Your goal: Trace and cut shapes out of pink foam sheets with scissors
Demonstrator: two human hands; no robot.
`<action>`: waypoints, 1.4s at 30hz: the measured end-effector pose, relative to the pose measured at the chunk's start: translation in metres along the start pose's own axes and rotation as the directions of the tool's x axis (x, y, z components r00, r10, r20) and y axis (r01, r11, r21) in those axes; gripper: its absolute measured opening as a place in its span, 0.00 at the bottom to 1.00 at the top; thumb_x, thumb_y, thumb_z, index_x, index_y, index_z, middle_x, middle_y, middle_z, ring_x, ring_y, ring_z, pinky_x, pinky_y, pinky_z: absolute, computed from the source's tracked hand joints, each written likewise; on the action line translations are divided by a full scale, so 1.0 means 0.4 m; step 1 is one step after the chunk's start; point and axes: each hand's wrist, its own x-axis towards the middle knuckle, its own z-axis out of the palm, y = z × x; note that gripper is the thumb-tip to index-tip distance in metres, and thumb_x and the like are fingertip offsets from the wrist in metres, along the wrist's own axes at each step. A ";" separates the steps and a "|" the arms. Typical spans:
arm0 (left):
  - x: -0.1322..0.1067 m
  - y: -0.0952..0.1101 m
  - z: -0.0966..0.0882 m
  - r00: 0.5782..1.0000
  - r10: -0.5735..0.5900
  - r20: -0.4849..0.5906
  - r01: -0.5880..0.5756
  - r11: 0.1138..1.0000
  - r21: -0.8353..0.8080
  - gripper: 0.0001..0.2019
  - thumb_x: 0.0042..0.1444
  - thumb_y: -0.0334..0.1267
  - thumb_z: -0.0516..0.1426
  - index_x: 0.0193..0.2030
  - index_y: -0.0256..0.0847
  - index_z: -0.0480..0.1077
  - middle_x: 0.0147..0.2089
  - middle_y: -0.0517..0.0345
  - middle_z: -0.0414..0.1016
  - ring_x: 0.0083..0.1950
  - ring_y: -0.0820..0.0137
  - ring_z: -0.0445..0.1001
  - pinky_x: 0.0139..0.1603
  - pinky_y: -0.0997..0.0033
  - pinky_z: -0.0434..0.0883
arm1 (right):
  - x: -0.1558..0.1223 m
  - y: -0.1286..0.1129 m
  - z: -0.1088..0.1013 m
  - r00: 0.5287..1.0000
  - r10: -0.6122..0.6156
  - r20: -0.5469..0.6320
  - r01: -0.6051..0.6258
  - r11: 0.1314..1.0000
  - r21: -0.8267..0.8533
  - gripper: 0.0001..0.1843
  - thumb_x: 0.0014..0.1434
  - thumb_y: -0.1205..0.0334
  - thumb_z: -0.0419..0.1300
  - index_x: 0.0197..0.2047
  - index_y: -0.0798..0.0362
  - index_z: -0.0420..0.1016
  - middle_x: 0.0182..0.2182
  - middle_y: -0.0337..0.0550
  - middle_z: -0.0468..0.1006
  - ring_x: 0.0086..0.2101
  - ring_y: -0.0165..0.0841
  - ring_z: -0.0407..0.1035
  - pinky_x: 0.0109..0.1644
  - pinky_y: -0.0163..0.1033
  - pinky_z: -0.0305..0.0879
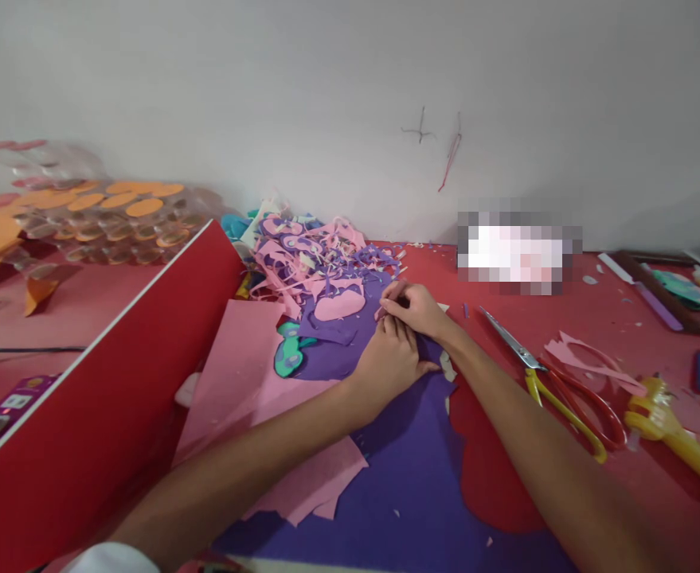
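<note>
My left hand (389,362) rests on the purple foam sheet (409,461), its fingers curled under and its thumb stretched to the right. Just beyond it, my right hand (415,309) is closed in a pinch, close against the left fingers. Whatever lies between the fingertips is hidden or too small to make out. Left of the hands are a pink foam cutout (338,305) and a teal foam piece with grey spots (290,356). Pink foam sheets (224,382) overlap the purple one.
Scissors (529,358) with red and yellow handles and a yellow glue gun (654,414) lie on the right. Foam scraps (319,247) are heaped against the wall. An upright red board (123,382) divides off the left side, where clear cups with orange tops (116,211) stand.
</note>
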 end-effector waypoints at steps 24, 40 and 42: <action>0.069 -0.320 0.012 0.976 0.214 0.025 -0.153 0.770 -0.619 0.31 0.49 0.21 0.45 0.57 0.44 0.74 0.55 0.54 0.81 0.52 0.67 0.77 0.59 0.63 0.60 | -0.156 -0.090 0.044 0.951 0.094 -0.296 -0.128 0.987 -0.098 0.09 0.61 0.60 0.57 0.41 0.49 0.77 0.26 0.39 0.79 0.28 0.35 0.73 0.31 0.39 0.65; 0.065 -0.294 -0.026 0.977 0.207 0.059 -0.145 0.835 -0.530 0.15 0.58 0.25 0.46 0.38 0.41 0.73 0.40 0.57 0.82 0.41 0.66 0.76 0.62 0.56 0.56 | -0.150 -0.071 0.049 0.981 0.077 -0.176 -0.098 0.989 -0.114 0.12 0.63 0.62 0.55 0.45 0.49 0.78 0.32 0.43 0.83 0.36 0.38 0.78 0.42 0.43 0.70; 0.059 -0.286 -0.039 0.976 0.206 0.068 -0.144 0.849 -0.508 0.15 0.58 0.24 0.46 0.38 0.40 0.73 0.41 0.56 0.81 0.43 0.65 0.77 0.64 0.55 0.56 | -0.148 -0.073 0.049 0.978 0.081 -0.191 -0.102 0.990 -0.103 0.12 0.61 0.63 0.55 0.44 0.50 0.79 0.30 0.42 0.82 0.35 0.38 0.78 0.42 0.43 0.70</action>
